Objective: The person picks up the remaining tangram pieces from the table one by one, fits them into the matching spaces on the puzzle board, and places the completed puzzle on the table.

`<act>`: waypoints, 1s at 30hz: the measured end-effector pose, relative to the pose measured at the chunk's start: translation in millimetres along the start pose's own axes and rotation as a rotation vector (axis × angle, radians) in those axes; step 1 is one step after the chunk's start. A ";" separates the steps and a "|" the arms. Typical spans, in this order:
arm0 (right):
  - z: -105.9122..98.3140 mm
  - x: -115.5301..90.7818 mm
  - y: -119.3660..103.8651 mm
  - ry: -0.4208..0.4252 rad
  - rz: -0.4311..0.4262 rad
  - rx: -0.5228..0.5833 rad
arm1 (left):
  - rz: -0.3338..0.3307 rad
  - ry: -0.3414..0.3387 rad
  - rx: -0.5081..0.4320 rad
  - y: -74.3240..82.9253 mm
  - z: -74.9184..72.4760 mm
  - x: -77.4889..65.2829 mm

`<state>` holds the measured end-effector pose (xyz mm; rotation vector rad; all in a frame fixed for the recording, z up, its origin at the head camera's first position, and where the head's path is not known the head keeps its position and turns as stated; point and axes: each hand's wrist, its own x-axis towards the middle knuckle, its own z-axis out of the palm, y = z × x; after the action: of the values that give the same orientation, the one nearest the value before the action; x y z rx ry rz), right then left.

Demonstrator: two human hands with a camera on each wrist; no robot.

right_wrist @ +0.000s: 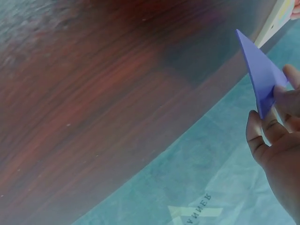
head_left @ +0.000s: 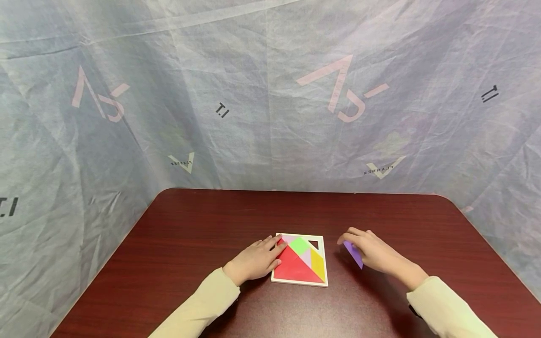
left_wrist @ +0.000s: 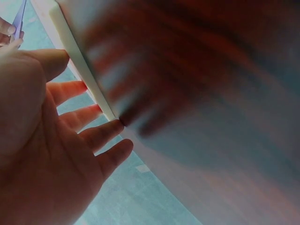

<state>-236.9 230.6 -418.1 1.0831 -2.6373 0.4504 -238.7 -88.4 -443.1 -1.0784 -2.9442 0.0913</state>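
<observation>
A square tangram board with a white frame lies on the table, holding red, pink, green and yellow pieces. Its upper right corner shows bare white with a small dark patch. My left hand rests over the board's left edge, fingers spread and fairly straight. Seen in the left wrist view, the fingertips of the left hand lie along the pale edge of the board. To the right of the board, my right hand pinches a purple triangle piece between thumb and fingers, tilted and raised above the table.
The dark red wooden table has rounded far corners. A grey fabric curtain with printed letters hangs behind it and at both sides. A shadow falls on the table under the right hand.
</observation>
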 end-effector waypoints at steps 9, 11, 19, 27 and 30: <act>1.4 9.6 -4.7 -0.026 -0.019 0.031 | 0.002 -0.001 0.001 -0.4 0.7 1.1; 2.1 11.6 -5.6 -0.028 -0.027 0.036 | 0.004 -0.001 0.004 -0.6 0.9 1.4; 5.6 18.8 -8.2 -0.023 -0.071 0.061 | 0.002 -0.003 0.004 -0.5 1.4 1.9; 8.6 24.1 -9.6 -0.045 -0.068 0.067 | 0.000 -0.007 -0.001 -0.7 2.7 1.7; 8.5 26.5 -10.4 -0.042 -0.071 0.066 | 0.000 -0.005 -0.001 -0.7 2.3 1.7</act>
<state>-248.7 203.6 -414.8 1.2142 -2.6270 0.5082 -240.5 -87.9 -445.4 -1.0801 -2.9488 0.0920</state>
